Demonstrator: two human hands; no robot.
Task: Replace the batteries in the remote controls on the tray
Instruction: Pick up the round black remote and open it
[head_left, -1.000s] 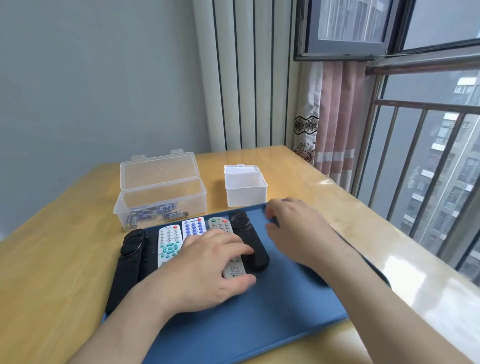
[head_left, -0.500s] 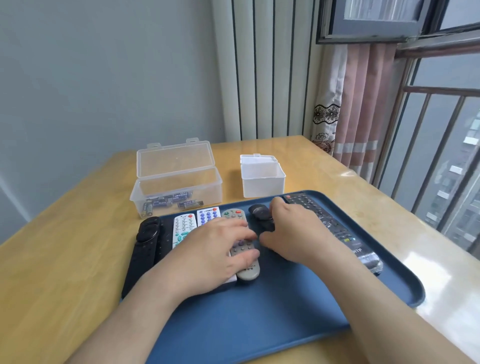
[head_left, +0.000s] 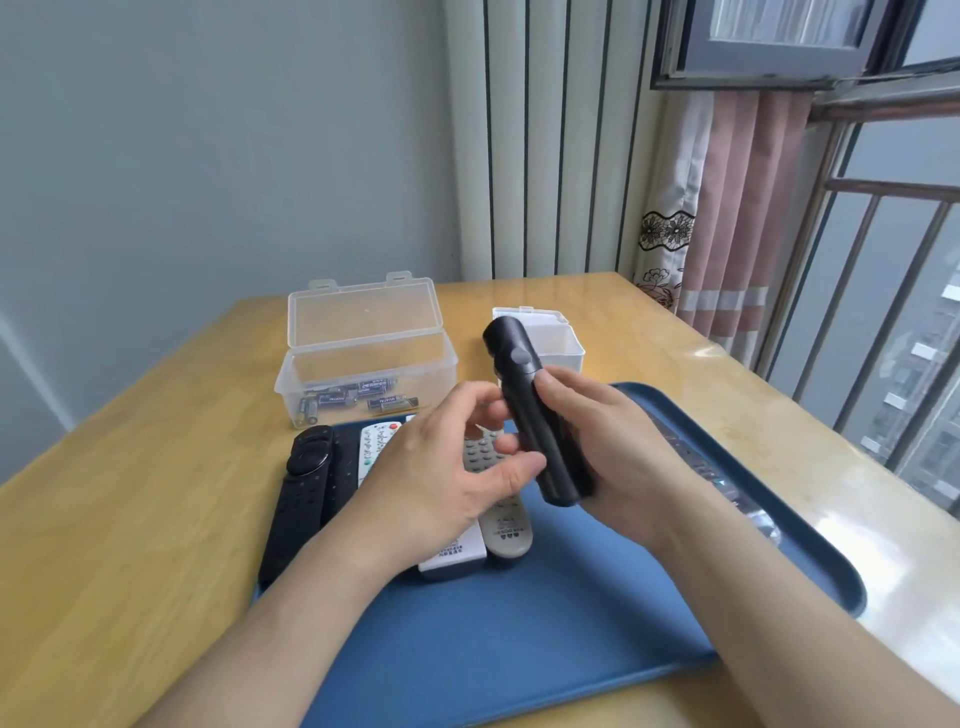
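Opening step, I judge: the black remote (head_left: 527, 410) is held tilted above the tray (head_left: 519, 649); the right hand (head_left: 613, 447) wraps its grip round it; the left hand (head_left: 441, 467) pinches its lower half; next, the thumb must slide off the battery cover.

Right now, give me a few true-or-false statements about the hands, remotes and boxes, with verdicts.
The right hand holds a black remote above the tray. True.
The clear box is closed. False: its lid stands open.
Batteries lie in the clear box. True.
The left hand rests flat on the table. False: it is raised, fingers on the black remote.
No remotes lie on the tray. False: several do, including a grey remote.
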